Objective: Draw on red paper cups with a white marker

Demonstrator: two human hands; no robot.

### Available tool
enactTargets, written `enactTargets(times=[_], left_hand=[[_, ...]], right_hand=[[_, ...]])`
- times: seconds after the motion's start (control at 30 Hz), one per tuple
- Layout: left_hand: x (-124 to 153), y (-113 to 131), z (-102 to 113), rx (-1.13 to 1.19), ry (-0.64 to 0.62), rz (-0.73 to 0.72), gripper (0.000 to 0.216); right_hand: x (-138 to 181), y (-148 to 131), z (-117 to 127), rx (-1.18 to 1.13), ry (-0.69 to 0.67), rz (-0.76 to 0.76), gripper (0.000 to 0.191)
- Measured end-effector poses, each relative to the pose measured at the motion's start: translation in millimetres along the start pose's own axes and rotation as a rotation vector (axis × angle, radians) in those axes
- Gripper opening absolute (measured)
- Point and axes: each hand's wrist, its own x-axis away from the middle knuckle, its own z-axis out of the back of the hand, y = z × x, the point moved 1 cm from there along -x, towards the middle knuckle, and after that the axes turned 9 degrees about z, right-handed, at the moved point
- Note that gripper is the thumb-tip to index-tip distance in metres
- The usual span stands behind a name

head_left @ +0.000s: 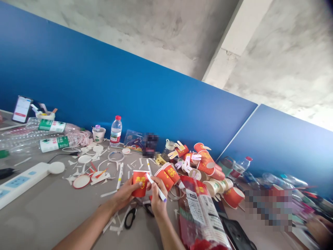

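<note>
Left hand (126,193) grasping red cup (139,185) upright over surface (44,227), well out from back edge, prolly to steady it. Right hand (158,201) gripping marker (161,195) pen-style, tip by cup's rim, guess for control.

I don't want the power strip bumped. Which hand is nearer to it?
The left hand. It holds a red paper cup to the right of the power strip; the right hand, holding a white marker, is farther right.
</note>
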Motion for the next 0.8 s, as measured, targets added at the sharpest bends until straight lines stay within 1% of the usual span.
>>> enactTargets(times=[0.17,0.27,0.33,0.43,0.6,0.7,0.8], left_hand=[[6.9,6.5,-3.2,0.031,-0.038,-0.001,0.047],[8.7,7.4,-2.9,0.038,-0.072,0.013,0.038],[8.3,6.6,-1.5,0.044,-0.086,0.024,0.036],[5.6,4.8,3.5,0.063,-0.086,0.042,0.038],[1.2,3.0,14.1,0.088,-0.062,0.058,0.047],[0.5,2.7,14.7,0.084,-0.041,0.048,0.054],[0.4,3.0,11.3,0.092,-0.041,0.026,0.052]], right_hand=[[-2.2,0.1,-0.7,-0.029,0.067,-0.052,0.054],[-3.5,1.4,-2.2,-0.057,0.111,-0.075,0.056],[-4.2,2.5,-2.4,-0.069,0.126,-0.096,0.055],[-4.6,3.1,-1.2,-0.087,0.136,-0.115,0.055],[-2.5,1.8,-0.3,-0.085,0.142,-0.113,0.058],[-0.7,1.8,-2.2,-0.083,0.151,-0.103,0.063],[0.0,2.0,-4.7,-0.093,0.152,-0.098,0.064]])
